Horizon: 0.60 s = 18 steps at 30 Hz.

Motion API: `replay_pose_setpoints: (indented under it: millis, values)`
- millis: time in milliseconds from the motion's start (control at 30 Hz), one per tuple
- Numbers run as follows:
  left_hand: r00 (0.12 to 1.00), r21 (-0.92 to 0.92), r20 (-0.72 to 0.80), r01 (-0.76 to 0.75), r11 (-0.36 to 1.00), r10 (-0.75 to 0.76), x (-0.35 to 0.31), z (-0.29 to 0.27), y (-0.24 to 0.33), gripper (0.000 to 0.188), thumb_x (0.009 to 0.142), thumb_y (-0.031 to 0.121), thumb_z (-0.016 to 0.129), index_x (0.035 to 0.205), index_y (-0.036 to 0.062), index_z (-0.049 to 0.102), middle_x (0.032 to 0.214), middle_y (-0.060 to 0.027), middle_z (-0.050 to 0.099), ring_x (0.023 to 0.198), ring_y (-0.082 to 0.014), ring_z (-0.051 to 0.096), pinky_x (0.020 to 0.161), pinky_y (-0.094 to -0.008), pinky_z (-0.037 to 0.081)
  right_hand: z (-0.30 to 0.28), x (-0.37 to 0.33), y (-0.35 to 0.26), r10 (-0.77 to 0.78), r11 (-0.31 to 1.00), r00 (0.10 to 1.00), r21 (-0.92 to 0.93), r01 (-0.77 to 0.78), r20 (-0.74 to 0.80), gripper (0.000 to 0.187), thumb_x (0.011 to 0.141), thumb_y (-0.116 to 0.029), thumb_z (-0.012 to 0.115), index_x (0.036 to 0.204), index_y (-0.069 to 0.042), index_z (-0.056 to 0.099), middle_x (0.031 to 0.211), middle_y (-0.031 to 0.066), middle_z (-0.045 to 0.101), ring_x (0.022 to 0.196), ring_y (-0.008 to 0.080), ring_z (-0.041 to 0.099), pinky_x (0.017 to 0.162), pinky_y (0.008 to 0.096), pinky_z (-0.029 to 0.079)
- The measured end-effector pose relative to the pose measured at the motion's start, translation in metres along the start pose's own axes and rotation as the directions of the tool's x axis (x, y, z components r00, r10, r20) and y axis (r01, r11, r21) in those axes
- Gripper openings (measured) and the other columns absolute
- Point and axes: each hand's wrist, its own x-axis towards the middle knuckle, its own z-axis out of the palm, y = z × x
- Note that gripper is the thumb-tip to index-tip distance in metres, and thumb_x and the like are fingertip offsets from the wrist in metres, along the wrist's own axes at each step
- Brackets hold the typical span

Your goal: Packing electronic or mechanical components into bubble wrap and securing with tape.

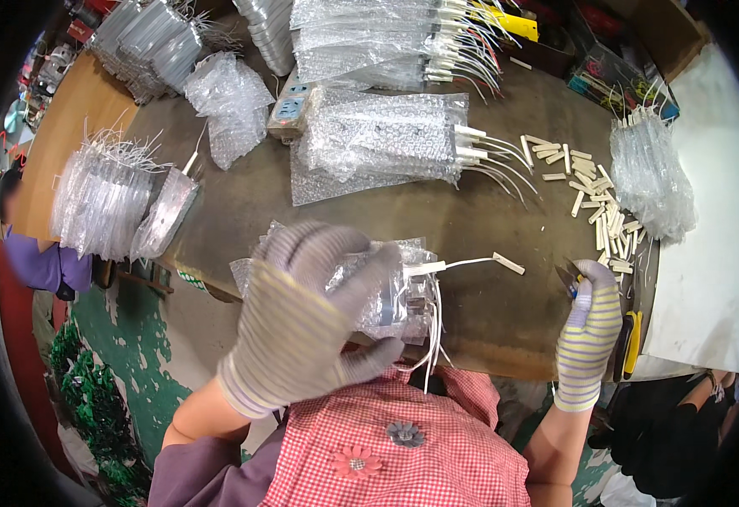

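Apron (399, 473): red-and-white checked cloth, worn at the lower edge and decorated with two fabric flowers.
Left hand (289, 325): covered by a striped glove and blurred; the fingers are spread wide from the thumb over the packet, and whether it is touched cannot be told.
Bubble-wrapped packet (393, 311): laid near the front edge of the brown surface (488, 325), partly hidden by the left hand; white wires (434, 325) are hung from its right end toward the apron, and one more wire is stretched rightward to a small white block (509, 264).
Right hand (587, 334): gloved alike, well apart from the packet; a small tool (570, 277) with a dark tip is held in its closed fingers.
Pliers (632, 345): yellow-and-black handled, placed just beside the right hand.
Loose white blocks (610, 221): scattered in a pile beyond the right hand.
Wrapped bundles: one is stood at the left (103, 203), another at the right (652, 173).
Middle stack (378, 135): wrapped packets, piled flat, wires pointed right.
Socket box (289, 110): set against that stack's left side.
Far stack (365, 38): more wrapped packets, heaped at the back.
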Motion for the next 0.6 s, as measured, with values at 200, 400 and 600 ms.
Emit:
replay_pose_setpoints:
  millis: [200,400,600]
  values:
    - [0.994,0.017,0.065,0.087,0.996,-0.088,0.003,0.002,-0.014,0.071,0.062,0.045,0.087,0.121,0.0091,0.068,0.111,-0.0114,0.062,0.101,-0.0317,0.062,0.085,-0.046,0.05,0.002,0.003,-0.038,-0.405,0.859,0.914,-0.344,0.381,0.0,0.023,0.087,-0.02,0.073,0.105,-0.006,0.069,0.094,0.0135,0.064,0.089,0.0353,0.06,0.085,0.0462,0.047]
    - [0.974,-0.053,-0.223,0.019,0.998,-0.03,-0.016,0.003,-0.008,0.081,0.049,0.041,0.097,0.118,0.0088,0.07,0.103,-0.0109,0.058,0.089,-0.0312,0.059,0.074,-0.0412,0.05,0.015,-0.018,-0.088,-0.333,0.868,0.849,0.485,0.106,0.41,0.027,0.08,-0.026,0.083,0.097,-0.008,0.071,0.091,0.0118,0.067,0.081,0.0324,0.063,0.074,0.0424,0.05]
    - [0.966,-0.023,-0.256,-0.05,0.998,0.043,-0.012,-0.006,-0.006,0.072,0.054,0.037,0.096,0.114,0.0049,0.072,0.086,-0.0079,0.056,0.071,-0.0249,0.055,0.063,-0.0407,0.044,0.002,-0.012,-0.114,-0.611,0.765,0.749,0.435,0.475,0.257,0.017,0.078,-0.019,0.074,0.092,-0.01,0.072,0.087,0.0056,0.067,0.076,0.025,0.066,0.065,0.0371,0.052]
